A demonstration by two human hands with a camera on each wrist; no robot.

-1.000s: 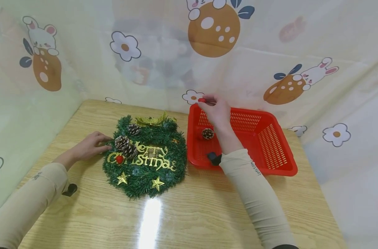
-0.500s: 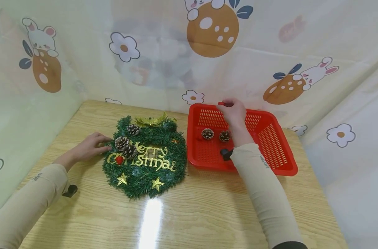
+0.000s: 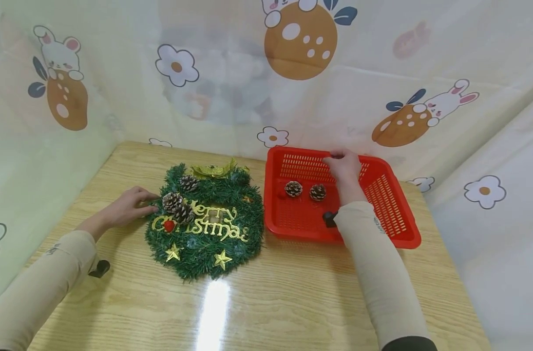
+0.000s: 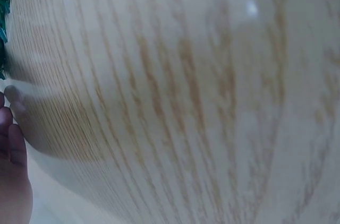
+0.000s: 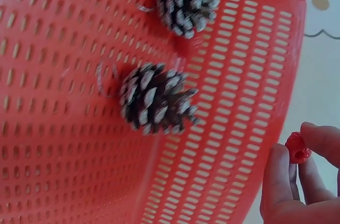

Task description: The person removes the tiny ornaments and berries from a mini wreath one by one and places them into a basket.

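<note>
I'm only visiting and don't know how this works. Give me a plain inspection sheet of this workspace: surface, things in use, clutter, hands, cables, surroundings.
Surface: wood-grain table, glare near the front.
Things in use: green wreath with gold lettering; red basket containing two pinecones; small red ball.
Clutter: nothing seen.
Hands: left hand at the wreath's left edge, firm contact unclear; right hand pinches the small red ball near the basket's far rim; black pieces show beside both wrists.
Cables: nothing seen.
Surroundings: pale curtain printed with rabbits and flowers.

A red berry (image 5: pixel 297 148) is pinched; the green wreath (image 3: pixel 205 244) lies flat.
</note>
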